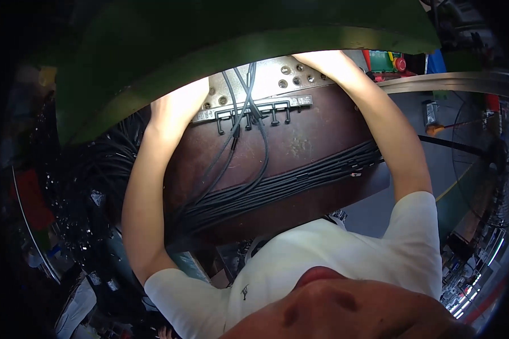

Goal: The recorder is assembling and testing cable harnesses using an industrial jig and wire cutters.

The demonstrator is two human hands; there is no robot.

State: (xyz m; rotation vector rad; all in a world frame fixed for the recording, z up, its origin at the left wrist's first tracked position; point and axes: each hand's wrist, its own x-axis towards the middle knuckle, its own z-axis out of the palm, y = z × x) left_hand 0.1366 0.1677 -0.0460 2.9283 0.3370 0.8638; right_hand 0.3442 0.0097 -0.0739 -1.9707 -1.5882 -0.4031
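My left hand (184, 101) reaches under the dark green panel (237, 34), its fingers hidden by the panel's edge and washed out by bright light. My right hand (316, 58) also goes in beneath the panel, at the right end of the metal plate (271, 76) with round holes; its fingers are out of sight. Between my arms, several thin black cables (247, 90) hang down over the plate. They cross a metal bar (297, 102) with black hooks along its front. Whether either hand holds anything is hidden.
A bundle of black cables (288, 179) lies across the dark red-brown surface (316, 127) close to my body. More black cables (104, 169) pile up at the left. At the right are a red push button (400, 64) and an orange-handled tool (434, 130).
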